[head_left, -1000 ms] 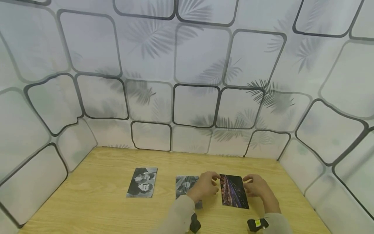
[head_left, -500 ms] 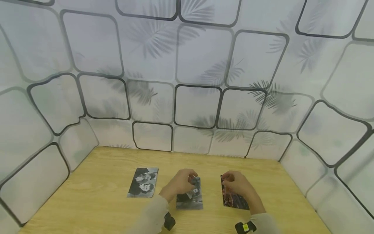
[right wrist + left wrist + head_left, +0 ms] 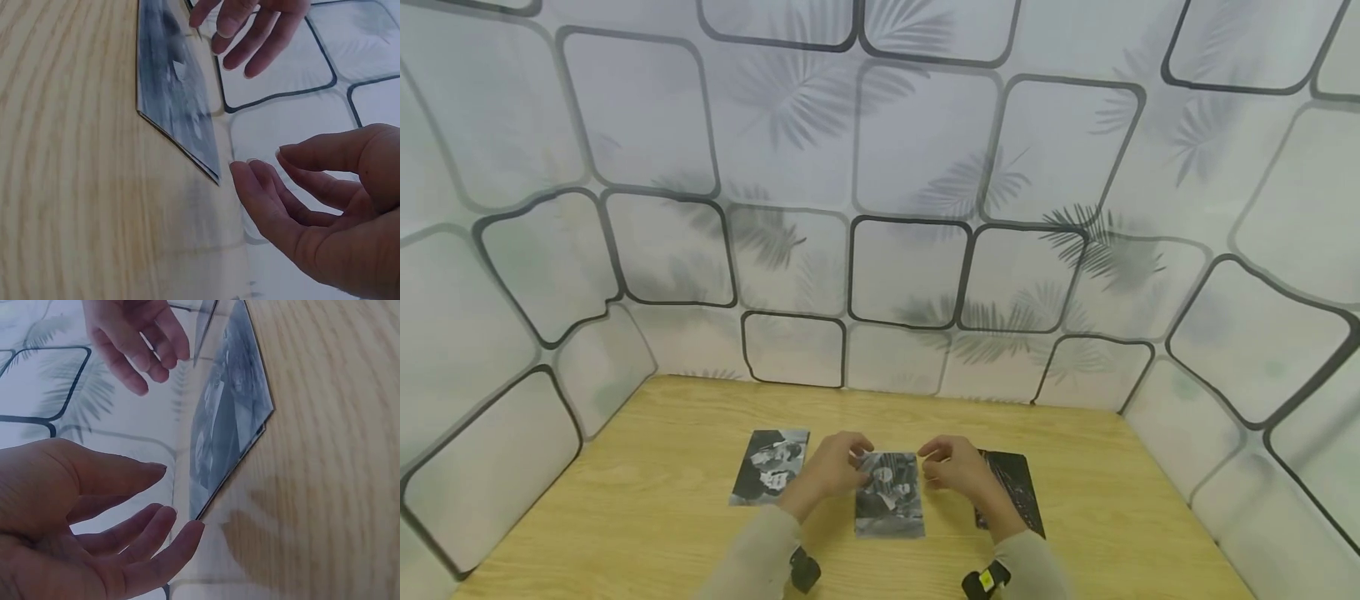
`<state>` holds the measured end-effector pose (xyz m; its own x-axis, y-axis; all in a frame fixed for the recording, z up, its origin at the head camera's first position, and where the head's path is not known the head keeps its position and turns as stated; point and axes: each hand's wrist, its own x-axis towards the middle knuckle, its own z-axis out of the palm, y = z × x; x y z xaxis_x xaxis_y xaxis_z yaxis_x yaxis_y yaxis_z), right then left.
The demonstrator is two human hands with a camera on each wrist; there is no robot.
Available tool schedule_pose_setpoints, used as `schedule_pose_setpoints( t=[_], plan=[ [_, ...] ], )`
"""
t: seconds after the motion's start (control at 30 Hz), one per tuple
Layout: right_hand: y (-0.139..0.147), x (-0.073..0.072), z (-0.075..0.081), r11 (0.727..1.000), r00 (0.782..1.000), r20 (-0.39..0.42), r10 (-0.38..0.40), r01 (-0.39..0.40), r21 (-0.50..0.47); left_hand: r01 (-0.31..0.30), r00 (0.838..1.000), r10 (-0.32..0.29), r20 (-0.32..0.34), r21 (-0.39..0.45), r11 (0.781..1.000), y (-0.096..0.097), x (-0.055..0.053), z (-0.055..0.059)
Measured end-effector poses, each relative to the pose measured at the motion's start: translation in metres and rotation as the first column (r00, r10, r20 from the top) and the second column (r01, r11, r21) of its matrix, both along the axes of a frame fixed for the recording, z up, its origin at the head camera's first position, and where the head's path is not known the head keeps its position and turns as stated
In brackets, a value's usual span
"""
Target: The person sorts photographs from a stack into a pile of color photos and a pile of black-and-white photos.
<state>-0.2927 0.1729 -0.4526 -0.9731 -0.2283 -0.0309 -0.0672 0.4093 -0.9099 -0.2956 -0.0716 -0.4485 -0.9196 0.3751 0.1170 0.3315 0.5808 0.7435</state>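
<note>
A black-and-white photo card [image 3: 889, 510] lies flat on the wooden table between both hands, showing people. My left hand [image 3: 833, 467] is at its upper left edge, fingers loosely bent with thumb apart. My right hand [image 3: 957, 468] is beside the upper right edge, its bent fingers just off the card. In the left wrist view, the left fingertips [image 3: 195, 530] come right up to a corner of the card [image 3: 225, 409], whose edge shows more than one layer. The right wrist view shows a gap between the right hand [image 3: 331, 206] and the card [image 3: 172, 87].
Another black-and-white photo card [image 3: 760, 475] lies to the left. On the right a dark photo card [image 3: 1021, 492] is partly covered by the right forearm. A patterned curtain [image 3: 910, 267] encloses the table [image 3: 647, 500] at the back and sides.
Both hands have moved left, from the dark card on the right to the sides of the middle card. The cards hold about the same places.
</note>
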Motion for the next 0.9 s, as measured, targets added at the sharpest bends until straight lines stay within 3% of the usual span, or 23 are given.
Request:
schedule_pose_setpoints(
  t=[0.13, 0.4, 0.63, 0.9],
  plan=[
    [-0.006, -0.003, -0.003, 1.0, 1.0, 0.004, -0.021, 0.021, 0.001, -0.019, 1.0, 0.019, 0.015, 0.0, 1.0, -0.001, -0.002, -0.005],
    [-0.011, -0.003, -0.011, 0.992, 0.998, -0.017, -0.062, 0.064, 0.109, -0.058, 0.998, 0.058, 0.031, 0.015, 0.998, 0.0, -0.001, -0.012],
    [-0.018, -0.004, -0.016, 0.992, 0.998, -0.024, -0.051, 0.054, 0.112, -0.121, 0.993, 0.12, -0.017, -0.047, 0.992, -0.004, 0.002, -0.016],
    [-0.023, -0.003, -0.013, 0.995, 0.999, -0.006, -0.048, 0.048, 0.083, -0.16, 0.986, 0.16, 0.046, -0.005, 0.987, -0.004, 0.004, -0.012]
  ],
)
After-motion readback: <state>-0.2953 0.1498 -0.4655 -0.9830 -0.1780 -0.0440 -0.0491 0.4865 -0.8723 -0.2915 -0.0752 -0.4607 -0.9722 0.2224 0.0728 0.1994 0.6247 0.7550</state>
